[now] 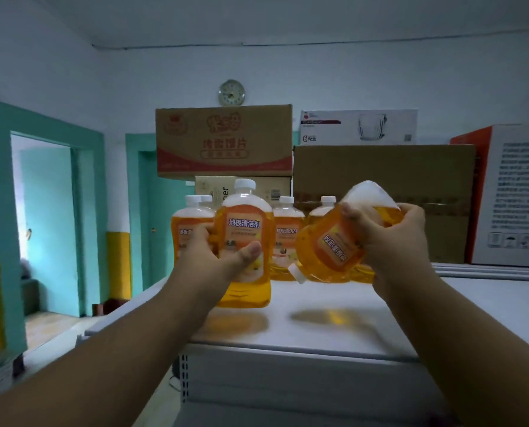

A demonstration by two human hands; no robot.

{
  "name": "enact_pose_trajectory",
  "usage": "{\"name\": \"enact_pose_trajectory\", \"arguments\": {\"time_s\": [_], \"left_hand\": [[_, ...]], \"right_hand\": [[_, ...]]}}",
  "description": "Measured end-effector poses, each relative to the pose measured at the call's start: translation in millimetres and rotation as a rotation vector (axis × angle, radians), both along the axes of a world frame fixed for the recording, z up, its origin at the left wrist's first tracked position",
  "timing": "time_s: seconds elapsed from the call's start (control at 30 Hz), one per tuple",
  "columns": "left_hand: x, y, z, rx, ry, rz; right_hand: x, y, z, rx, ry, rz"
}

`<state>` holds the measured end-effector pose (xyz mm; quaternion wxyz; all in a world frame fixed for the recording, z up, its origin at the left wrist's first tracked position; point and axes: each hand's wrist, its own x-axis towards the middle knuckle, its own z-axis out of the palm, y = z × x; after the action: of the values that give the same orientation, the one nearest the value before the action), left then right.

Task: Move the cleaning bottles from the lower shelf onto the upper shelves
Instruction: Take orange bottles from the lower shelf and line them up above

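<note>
Orange bottle (245, 241) in each hand

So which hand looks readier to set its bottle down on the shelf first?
Probably the left hand: its bottle is upright, base just above the shelf top. The right hand holds its bottle tipped cap-down, needing righting first.

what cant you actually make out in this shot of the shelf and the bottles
- Head view: the lower shelf, cut off below the top shelf.
- Row of standing bottles: the full count, hidden by the upright bottle, the tipped bottle and both hands.
- Left hand fingers: behind the upright bottle.
- Clock: too small to read.
</note>
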<state>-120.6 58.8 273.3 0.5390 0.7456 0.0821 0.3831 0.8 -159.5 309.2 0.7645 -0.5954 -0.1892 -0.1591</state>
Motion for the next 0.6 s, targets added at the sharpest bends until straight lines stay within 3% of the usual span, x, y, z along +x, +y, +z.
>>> {"name": "enact_pose_trajectory", "arguments": {"time_s": [0.17, 0.4, 0.53, 0.6], "left_hand": [[33.3, 18.3, 18.5, 0.117, 0.194, 0.059], [49.2, 30.6, 4.7, 0.292, 0.263, 0.155], [38.2, 34.1, 7.8, 0.840, 0.022, 0.415], [34.7, 35.8, 17.2, 1.055, 0.003, 0.436]], "right_hand": [[-5.8, -4.5, -3.7, 0.141, 0.133, 0.100], [-22.3, 9.5, -10.5, 0.159, 0.138, 0.100], [-28.1, 15.4, -13.2, 0.184, 0.146, 0.062], [-31.2, 17.4, -14.1, 0.191, 0.140, 0.051]]}}
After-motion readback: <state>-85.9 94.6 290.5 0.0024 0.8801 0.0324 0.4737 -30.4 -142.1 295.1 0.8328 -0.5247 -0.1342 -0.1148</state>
